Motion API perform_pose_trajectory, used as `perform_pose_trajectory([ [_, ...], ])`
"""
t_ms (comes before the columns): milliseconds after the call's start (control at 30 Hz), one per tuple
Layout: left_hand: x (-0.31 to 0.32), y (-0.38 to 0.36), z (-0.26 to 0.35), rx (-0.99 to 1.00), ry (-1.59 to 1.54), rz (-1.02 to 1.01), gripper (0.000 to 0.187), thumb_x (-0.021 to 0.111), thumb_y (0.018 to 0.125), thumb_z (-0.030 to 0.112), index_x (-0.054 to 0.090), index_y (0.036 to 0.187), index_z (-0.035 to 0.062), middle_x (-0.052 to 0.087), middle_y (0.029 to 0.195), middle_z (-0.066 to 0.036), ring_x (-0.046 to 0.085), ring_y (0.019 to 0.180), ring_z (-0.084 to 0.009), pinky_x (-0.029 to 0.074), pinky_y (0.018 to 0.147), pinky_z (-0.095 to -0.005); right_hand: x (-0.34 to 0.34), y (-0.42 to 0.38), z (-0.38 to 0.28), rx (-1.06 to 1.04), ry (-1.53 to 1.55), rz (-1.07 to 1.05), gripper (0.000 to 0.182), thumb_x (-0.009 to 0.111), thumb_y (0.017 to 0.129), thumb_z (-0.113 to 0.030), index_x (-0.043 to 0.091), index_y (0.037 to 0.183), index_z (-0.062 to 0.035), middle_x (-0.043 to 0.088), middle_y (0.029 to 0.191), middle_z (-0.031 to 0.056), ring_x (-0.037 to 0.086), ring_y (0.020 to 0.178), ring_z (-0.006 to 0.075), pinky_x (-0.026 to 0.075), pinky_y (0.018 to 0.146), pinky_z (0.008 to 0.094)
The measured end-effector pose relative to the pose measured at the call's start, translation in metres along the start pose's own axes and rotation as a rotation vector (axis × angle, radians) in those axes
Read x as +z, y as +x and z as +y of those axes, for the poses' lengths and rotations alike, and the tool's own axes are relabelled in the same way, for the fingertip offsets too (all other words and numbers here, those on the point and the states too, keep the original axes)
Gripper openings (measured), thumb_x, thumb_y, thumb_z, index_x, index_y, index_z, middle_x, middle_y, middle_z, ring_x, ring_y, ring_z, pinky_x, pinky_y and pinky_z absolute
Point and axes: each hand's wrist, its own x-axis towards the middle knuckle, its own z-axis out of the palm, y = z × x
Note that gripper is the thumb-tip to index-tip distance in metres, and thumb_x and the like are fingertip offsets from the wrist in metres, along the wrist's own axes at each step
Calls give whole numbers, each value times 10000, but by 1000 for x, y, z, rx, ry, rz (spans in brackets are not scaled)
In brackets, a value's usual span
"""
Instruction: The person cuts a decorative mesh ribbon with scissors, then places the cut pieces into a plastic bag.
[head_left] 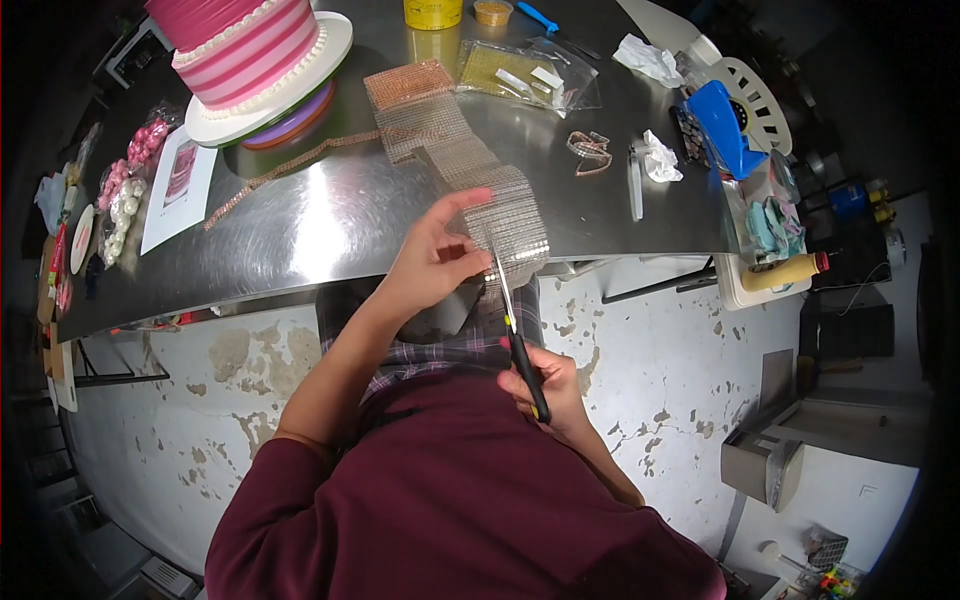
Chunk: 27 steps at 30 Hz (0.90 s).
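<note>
My left hand [437,258] pinches the edge of a silvery rhinestone mesh ribbon [510,205], which drapes over the front edge of the table. From there the ribbon runs back across the metal top to a copper-coloured end [408,84]. In my right hand [552,385] are scissors [524,365] with black and yellow handles. Their blades point away from me and lie at the ribbon, close beside my left fingertips. Whether the blades are parted is hard to see. A thin cut strip of copper mesh [290,166] lies to the left of the ribbon.
A pink striped cake [250,50] stands on a white board at the back left, beside a printed picture [180,190]. Bagged gold mesh [510,75], a small mesh scrap [590,148], crumpled paper [660,158] and a blue scoop-like container [722,130] are to the right.
</note>
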Motion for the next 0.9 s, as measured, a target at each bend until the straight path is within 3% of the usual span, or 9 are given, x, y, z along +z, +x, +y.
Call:
perform_pose_trajectory([
  [167, 1, -4, 14, -46, 93, -41, 676, 584, 746, -55, 243, 1323, 34, 594, 760, -53, 535, 618, -53, 409, 560, -175, -1, 0, -1, -28, 13, -81, 429, 640, 776, -45, 481, 1172, 2, 440, 679, -17, 342, 476, 19, 256, 403, 162],
  [267, 11, -4, 10, 22, -5, -16, 679, 579, 747, -61, 240, 1327, 40, 562, 596, -19, 517, 574, -46, 386, 537, -168, -1, 3, 5, -41, 88, -53, 474, 684, 747, -71, 495, 1178, -15, 471, 651, -39, 331, 439, 4, 219, 376, 171],
  [567, 8, -6, 9, 46, 20, -48, 675, 564, 718, -100, 288, 1310, 73, 555, 675, -6, 493, 601, -33, 381, 541, -170, 1, 4, 2, -28, 30, -36, 455, 680, 754, -77, 505, 1171, -29, 462, 640, -49, 328, 435, 3, 216, 374, 174],
  [767, 10, -7, 6, 4, 43, -85, 737, 585, 716, -100, 198, 1330, 25, 541, 662, -18, 506, 590, -43, 382, 539, -164, 0, 5, 4, -22, 107, -51, 467, 678, 759, -87, 491, 1180, -14, 459, 637, -47, 330, 437, 4, 215, 379, 170],
  [867, 10, -8, 5, -34, 24, -106, 752, 588, 708, -108, 181, 1328, 14, 559, 928, -85, 534, 634, -59, 410, 560, -176, -1, 8, 7, -82, 78, -62, 479, 675, 761, -89, 477, 1190, -7, 456, 638, -45, 327, 440, 4, 218, 384, 168],
  [900, 10, -8, 6, -23, 22, -96, 754, 591, 705, -108, 181, 1326, 11, 503, 1034, -95, 539, 647, -63, 418, 565, -180, -1, 8, 6, -76, 80, -66, 480, 675, 761, -89, 477, 1190, -7, 455, 639, -45, 328, 442, 4, 218, 385, 168],
])
